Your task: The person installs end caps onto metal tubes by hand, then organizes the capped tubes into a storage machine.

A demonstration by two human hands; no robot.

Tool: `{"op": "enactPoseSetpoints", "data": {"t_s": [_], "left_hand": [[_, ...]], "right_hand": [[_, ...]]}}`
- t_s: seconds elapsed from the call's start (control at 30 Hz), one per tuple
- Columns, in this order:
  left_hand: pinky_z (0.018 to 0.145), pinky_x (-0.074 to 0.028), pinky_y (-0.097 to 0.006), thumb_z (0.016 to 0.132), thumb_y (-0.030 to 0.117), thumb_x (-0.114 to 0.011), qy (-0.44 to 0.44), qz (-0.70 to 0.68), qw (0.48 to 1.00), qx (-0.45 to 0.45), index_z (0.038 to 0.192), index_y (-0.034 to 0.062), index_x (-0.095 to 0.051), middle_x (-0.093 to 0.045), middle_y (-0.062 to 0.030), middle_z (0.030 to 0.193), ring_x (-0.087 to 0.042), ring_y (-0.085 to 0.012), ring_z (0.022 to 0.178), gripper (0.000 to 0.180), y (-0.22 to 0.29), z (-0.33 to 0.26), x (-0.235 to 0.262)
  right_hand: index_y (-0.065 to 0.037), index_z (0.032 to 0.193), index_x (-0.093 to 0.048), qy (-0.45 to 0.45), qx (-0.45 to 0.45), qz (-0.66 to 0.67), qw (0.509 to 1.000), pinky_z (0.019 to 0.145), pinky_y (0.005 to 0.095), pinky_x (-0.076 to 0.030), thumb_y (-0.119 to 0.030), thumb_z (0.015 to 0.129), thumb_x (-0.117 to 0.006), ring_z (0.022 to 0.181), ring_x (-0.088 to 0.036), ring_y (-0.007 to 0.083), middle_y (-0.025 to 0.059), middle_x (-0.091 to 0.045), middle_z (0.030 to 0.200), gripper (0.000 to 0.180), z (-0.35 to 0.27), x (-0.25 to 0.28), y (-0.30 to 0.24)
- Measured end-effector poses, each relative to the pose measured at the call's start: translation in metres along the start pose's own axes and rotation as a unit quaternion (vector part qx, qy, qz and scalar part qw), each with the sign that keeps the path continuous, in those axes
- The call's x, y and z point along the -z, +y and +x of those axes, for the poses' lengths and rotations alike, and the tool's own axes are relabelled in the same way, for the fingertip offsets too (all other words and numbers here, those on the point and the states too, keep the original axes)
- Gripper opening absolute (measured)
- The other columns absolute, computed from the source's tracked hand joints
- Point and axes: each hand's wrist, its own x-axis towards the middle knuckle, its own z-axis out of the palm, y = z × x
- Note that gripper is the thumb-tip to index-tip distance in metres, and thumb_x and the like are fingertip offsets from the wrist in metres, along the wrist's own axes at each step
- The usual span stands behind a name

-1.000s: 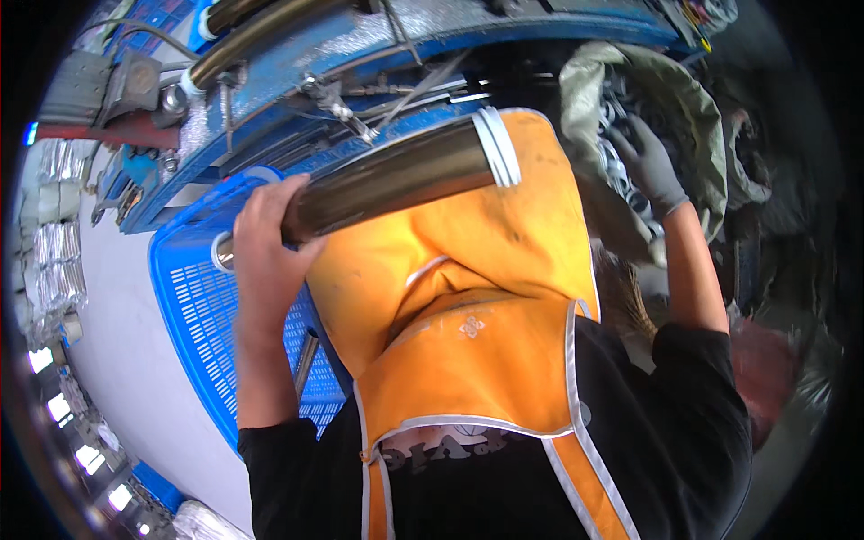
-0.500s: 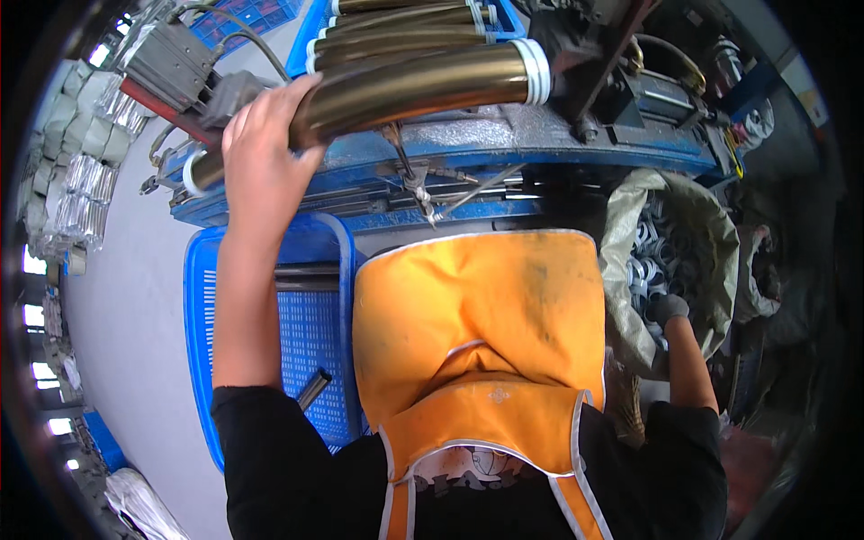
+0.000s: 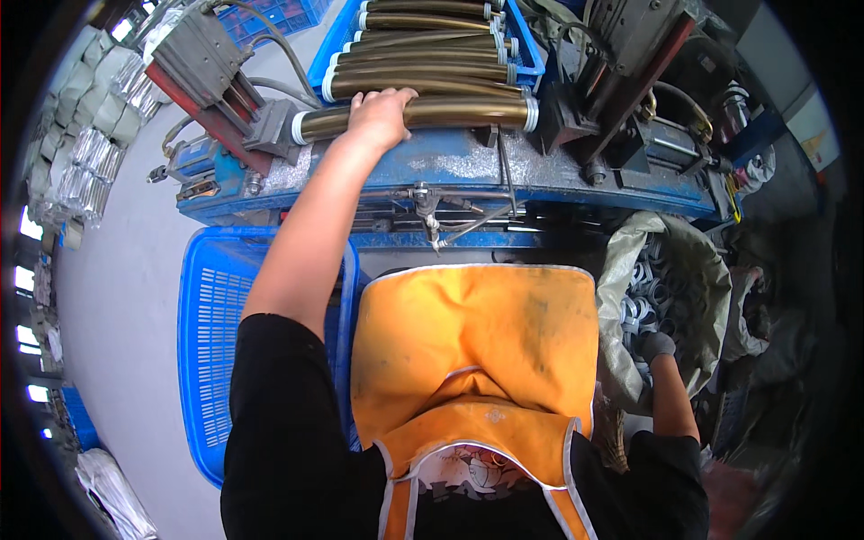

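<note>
My bare left hand (image 3: pixel 380 117) is wrapped over the middle of a glossy bronze-brown tube (image 3: pixel 468 112). That tube has a white ring on each end and lies level along the far side of the blue metal bench, between two upright machine heads. Down at the right, my gloved right hand (image 3: pixel 654 345) reaches into a pale woven sack (image 3: pixel 621 261). Loose grey-white rings (image 3: pixel 637 310) fill the sack around the glove. The fingers of that hand are hidden, so whether it holds a ring does not show.
A blue crate (image 3: pixel 531 58) behind the bench holds several similar ringed tubes. Grey machine heads stand left (image 3: pixel 193 67) and right (image 3: pixel 630 45). A blue basket (image 3: pixel 216 360) sits left of my orange apron (image 3: pixel 477 342). Wrapped bundles (image 3: pixel 90 171) are stacked far left.
The tube in my left hand has come down and leftward, level onto the bench between the machine heads. My right hand stays in the sack, slightly lower in the picture.
</note>
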Motion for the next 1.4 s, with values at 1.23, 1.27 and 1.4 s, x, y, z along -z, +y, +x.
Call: {"op": "enactPoseSetpoints", "data": {"t_s": [1.23, 1.27, 1.4], "left_hand": [[0.114, -0.032, -0.043, 0.087, 0.039, -0.074, -0.012, -0.644, 0.383, 0.662, 0.141, 0.0001, -0.051, -0.045, -0.0197, 0.15, -0.043, -0.0326, 0.138, 0.071, -0.22, -0.372, -0.5], [0.114, -0.032, -0.043, 0.087, 0.039, -0.074, -0.009, -0.64, 0.381, 0.667, 0.141, 0.0001, -0.051, -0.045, -0.0197, 0.15, -0.043, -0.0326, 0.138, 0.071, -0.224, -0.379, -0.509], [0.11, -0.038, -0.044, 0.083, 0.046, -0.077, 0.125, -0.734, 0.205, 0.635, 0.137, 0.003, -0.055, -0.054, -0.0163, 0.141, -0.051, -0.0319, 0.128, 0.072, -0.208, -0.336, -0.501]], "right_hand": [[-0.004, 0.109, -0.067, 0.018, -0.05, 0.084, 0.995, 0.085, 0.0554, -0.049, -0.063, 0.094, -0.046, 0.103, -0.062, 0.0483, 0.0267, -0.068, 0.106, 0.064, -0.028, 0.05, 0.038], [-0.004, 0.109, -0.068, 0.015, -0.04, 0.101, 0.994, 0.084, 0.0542, -0.051, -0.06, 0.095, -0.047, 0.101, -0.062, 0.0478, 0.0269, -0.068, 0.105, 0.061, -0.024, 0.053, 0.033], [-0.006, 0.114, -0.067, 0.029, 0.03, 0.013, 0.999, 0.076, 0.047, -0.055, -0.049, 0.096, -0.056, 0.096, -0.068, 0.0388, 0.0208, -0.071, 0.101, 0.048, -0.036, 0.046, 0.032]]}}
